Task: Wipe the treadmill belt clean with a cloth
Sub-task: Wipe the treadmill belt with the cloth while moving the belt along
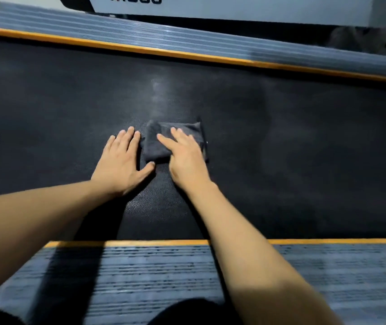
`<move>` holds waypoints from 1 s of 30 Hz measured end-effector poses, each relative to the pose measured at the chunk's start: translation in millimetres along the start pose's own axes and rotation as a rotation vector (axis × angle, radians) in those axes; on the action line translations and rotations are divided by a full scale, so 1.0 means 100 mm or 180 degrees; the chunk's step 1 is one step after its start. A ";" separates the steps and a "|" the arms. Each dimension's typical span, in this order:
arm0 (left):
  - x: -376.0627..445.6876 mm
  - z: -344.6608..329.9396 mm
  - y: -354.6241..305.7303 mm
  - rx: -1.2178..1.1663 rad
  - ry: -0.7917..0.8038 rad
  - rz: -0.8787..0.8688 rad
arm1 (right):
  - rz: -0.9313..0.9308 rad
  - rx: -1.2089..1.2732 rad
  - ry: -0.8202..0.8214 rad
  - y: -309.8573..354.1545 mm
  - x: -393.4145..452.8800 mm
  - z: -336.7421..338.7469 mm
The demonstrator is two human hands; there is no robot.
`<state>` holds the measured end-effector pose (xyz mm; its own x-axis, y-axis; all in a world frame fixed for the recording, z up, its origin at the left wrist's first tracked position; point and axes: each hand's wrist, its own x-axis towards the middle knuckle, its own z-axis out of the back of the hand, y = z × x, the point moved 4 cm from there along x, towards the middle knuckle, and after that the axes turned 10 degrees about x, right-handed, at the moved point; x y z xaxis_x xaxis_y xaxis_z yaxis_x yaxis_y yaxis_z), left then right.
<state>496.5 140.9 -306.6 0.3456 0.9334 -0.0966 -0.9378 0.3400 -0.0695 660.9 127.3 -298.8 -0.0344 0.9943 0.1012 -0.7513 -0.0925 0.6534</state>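
A folded dark grey cloth lies on the black treadmill belt near the middle of the view. My right hand lies flat on the cloth's right half, fingers straight and pressing down. Just left of the cloth, my left hand rests flat on the belt with fingers spread; its thumb tip reaches the cloth's near corner. A pale streak shows on the belt beyond the cloth.
A ribbed grey side rail with an orange strip runs along the far edge of the belt. A matching rail lies at the near edge under my forearms. White machine housing stands beyond the far rail.
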 end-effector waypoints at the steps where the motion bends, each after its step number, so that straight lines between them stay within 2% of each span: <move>1: -0.05 0.04 0.01 0.0092 0.0156 -0.0030 | 0.0004 -0.0031 0.0064 -0.02 -0.01 0.05; 3: -0.17 0.12 0.02 0.0309 0.0521 -0.0093 | -0.0111 -0.0129 0.0035 -0.24 -0.08 0.26; 5: -0.29 0.21 0.03 0.0542 0.0995 -0.0199 | -0.0374 -0.0142 -0.0224 -0.54 -0.24 0.54; 9: -0.55 0.31 0.01 0.0780 0.1577 -0.0372 | -0.1217 -0.0178 -0.0637 -0.98 -0.52 1.05; 11: -0.62 0.30 0.01 0.0765 0.1662 -0.0343 | -0.1585 -0.0136 -0.0760 -0.94 -0.54 1.02; 12: -0.63 0.29 0.01 0.0747 0.1689 -0.0320 | -0.1568 -0.0140 -0.0762 -0.80 -0.53 0.89; 14: -0.62 0.28 -0.01 0.0702 0.1715 -0.0260 | -0.1041 -0.0123 -0.0480 -0.36 -0.48 0.44; 16: -0.65 0.29 0.00 0.0673 0.1693 -0.0197 | -0.0375 -0.0062 0.0018 0.13 -0.49 -0.01; 19: -0.67 0.30 0.02 0.0615 0.1641 -0.0156 | -0.0108 -0.0013 0.0401 0.25 -0.51 -0.03; 22: -0.68 0.32 0.02 0.0555 0.1614 -0.0127 | -0.0348 -0.0057 0.0062 -0.25 -0.72 0.42; 26: -0.66 0.30 0.00 0.0613 0.1604 -0.0142 | -0.1139 -0.0068 -0.0416 -0.85 -1.07 1.05; 28: -0.65 0.31 -0.01 0.0579 0.1657 -0.0145 | -0.1442 -0.0113 -0.0526 -0.85 -1.07 1.07; 30: -0.64 0.31 -0.03 0.0529 0.1709 -0.0132 | -0.1288 -0.0117 -0.0536 -0.58 -1.02 0.83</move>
<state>476.4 83.5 -268.9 0.3094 0.7443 -0.5918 -0.9006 0.4292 0.0690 762.7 26.5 -284.7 0.3731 0.9271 -0.0347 -0.7051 0.3077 0.6388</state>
